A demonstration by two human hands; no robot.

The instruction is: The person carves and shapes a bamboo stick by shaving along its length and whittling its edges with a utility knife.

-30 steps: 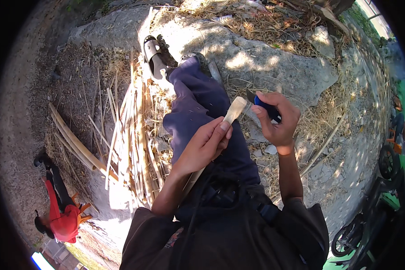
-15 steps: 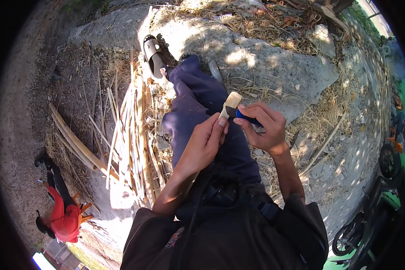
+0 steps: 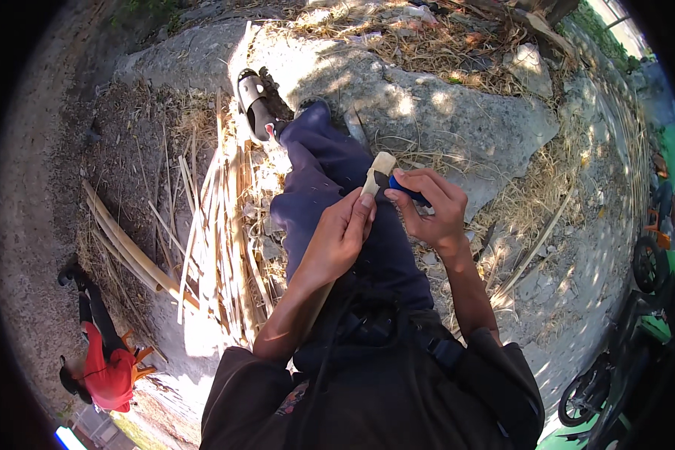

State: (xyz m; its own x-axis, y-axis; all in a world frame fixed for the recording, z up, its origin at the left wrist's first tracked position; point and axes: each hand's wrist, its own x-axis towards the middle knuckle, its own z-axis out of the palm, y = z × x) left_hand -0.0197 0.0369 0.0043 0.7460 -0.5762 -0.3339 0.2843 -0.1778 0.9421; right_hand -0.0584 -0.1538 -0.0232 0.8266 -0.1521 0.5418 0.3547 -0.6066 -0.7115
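Note:
A pale strip of wood or split bamboo (image 3: 383,163) slants up from my left hand (image 3: 345,229), whose fingers are closed around it over my lap. Its lower part passes under my left forearm. In my right hand (image 3: 435,204) is a blue-handled knife (image 3: 410,190), gripped between thumb and fingers. The short dark blade lies against the strip, just above my left thumb; most of the handle is hidden by my fingers.
Long pale bamboo strips (image 3: 219,225) lie in a heap to my left, with thicker bamboo lengths (image 3: 120,232) beyond. A large rock (image 3: 457,112) is ahead. A person in red (image 3: 106,367) sits at far left. Motorcycles (image 3: 615,360) stand at far right.
Both hands, the strip and the knife have shifted slightly left. The blade stays against the strip, and both grips are unchanged.

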